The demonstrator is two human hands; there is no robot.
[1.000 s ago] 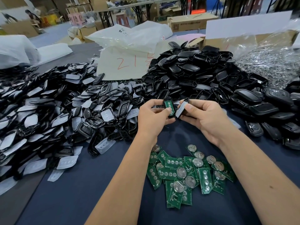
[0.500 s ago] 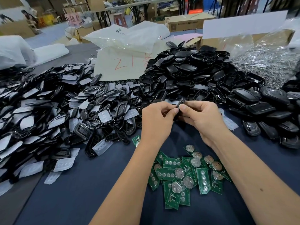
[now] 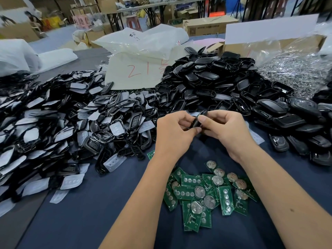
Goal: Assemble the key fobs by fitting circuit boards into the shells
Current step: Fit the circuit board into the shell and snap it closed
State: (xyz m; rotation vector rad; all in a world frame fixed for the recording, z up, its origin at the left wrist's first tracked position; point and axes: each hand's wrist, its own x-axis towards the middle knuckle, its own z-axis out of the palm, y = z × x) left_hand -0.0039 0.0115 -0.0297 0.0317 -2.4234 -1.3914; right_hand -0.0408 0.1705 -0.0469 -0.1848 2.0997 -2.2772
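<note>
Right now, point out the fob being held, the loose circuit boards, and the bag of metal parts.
fob (image 3: pixel 197 122), head view, dark edge showing between both thumbs.
circuit boards (image 3: pixel 226 199), head view, green board in the pile.
bag (image 3: pixel 296 72), head view, clear plastic over silvery parts.

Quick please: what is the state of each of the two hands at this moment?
Left hand: closed, pinching the black key fob shell.
Right hand: closed, gripping the same key fob shell from the other side.
</note>
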